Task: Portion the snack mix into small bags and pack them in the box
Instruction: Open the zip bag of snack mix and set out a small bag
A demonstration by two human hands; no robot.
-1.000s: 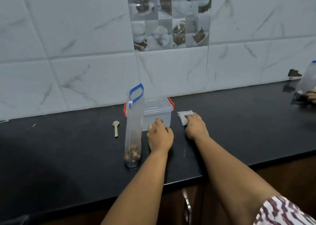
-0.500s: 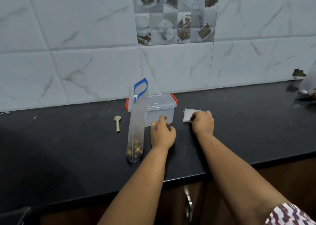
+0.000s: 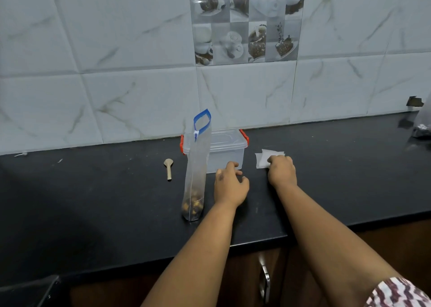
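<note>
Right hand (image 3: 281, 172) covers the small bags' (image 3: 264, 158) near corner.

Spoon (image 3: 168, 168) left of bag (image 3: 195, 166), box (image 3: 225, 150) behind (small bags (image 3: 265, 157) right).

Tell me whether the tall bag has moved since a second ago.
No. The bag stands in front of the left end of the box, between it and the spoon, as before; only the camera shifted.

Items on counter: one tall bag (image 3: 196, 166), one lidded box (image 3: 226, 150), one spoon (image 3: 168, 168). Small bags (image 3: 264, 158): one stack, count indeterminate. Hands: two.
</note>
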